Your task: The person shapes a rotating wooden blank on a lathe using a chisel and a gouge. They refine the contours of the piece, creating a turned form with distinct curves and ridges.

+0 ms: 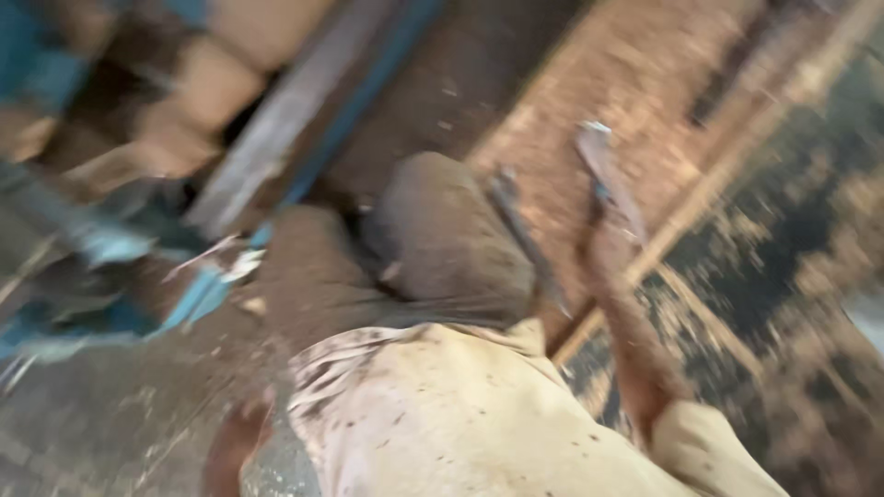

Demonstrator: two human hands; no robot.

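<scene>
Blur smears everything, so I can only make out rough shapes. Far to the left lie blue pieces [198,299] and pale brown blocks [212,83], stacked or heaped, with a long grey bar [276,129] running slantwise up from them toward the top middle. Below that is grey, dusty floor [101,414]. My left arm [235,446] shows only as a reddish-brown patch low at the edge of my pale spotted shirt [442,423]; the hand itself is not in sight, so I cannot tell whether its fingers are loose or clenched. Above the shirt my knees in dark brown trousers [442,239] fill the middle. Just right of them a thin dark stick-like thing [525,244] lies on the ground. Further right my right hand [608,244] reaches out from the sleeve, its fingers wrapped round a long, flat grey tool [603,170] that points up and away from me over a brown, crumbly surface [626,83]. A pale wooden strip [727,175] slants past the hand, and beyond it, at the far right, lies dark, speckled ground [792,276].
</scene>
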